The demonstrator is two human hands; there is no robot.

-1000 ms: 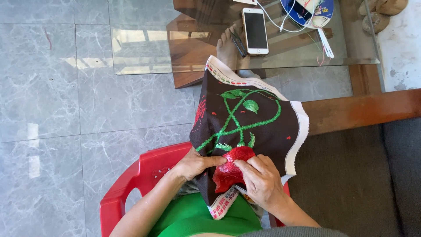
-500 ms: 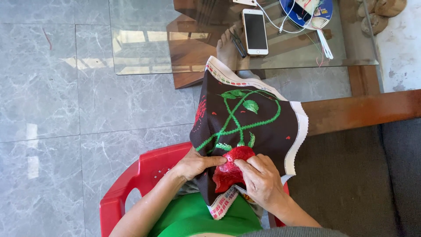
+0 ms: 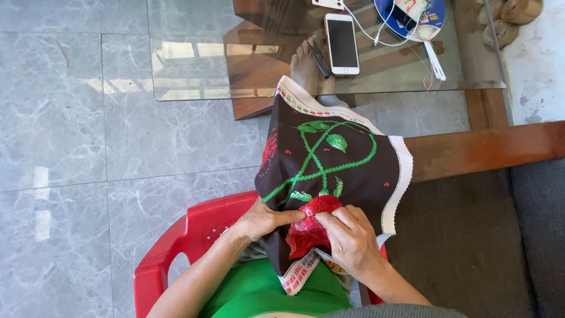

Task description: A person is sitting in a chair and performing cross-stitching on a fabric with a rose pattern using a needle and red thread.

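A dark brown embroidery cloth (image 3: 353, 171) with green stitched stems, leaves and a red stitched flower (image 3: 312, 227) lies over my lap. My left hand (image 3: 262, 221) pinches the cloth's left edge beside the flower. My right hand (image 3: 350, 235) rests on the cloth at the flower's right side, fingertips pressed together on the red stitching. Any needle or thread between the fingers is too small to see.
I sit on a red plastic chair (image 3: 182, 247) over a grey tiled floor (image 3: 88, 147). Ahead stands a glass-topped table (image 3: 206, 53) with a white phone (image 3: 341, 44), a cable and a round blue box (image 3: 412, 15). A wooden sofa rail (image 3: 488, 147) runs at right.
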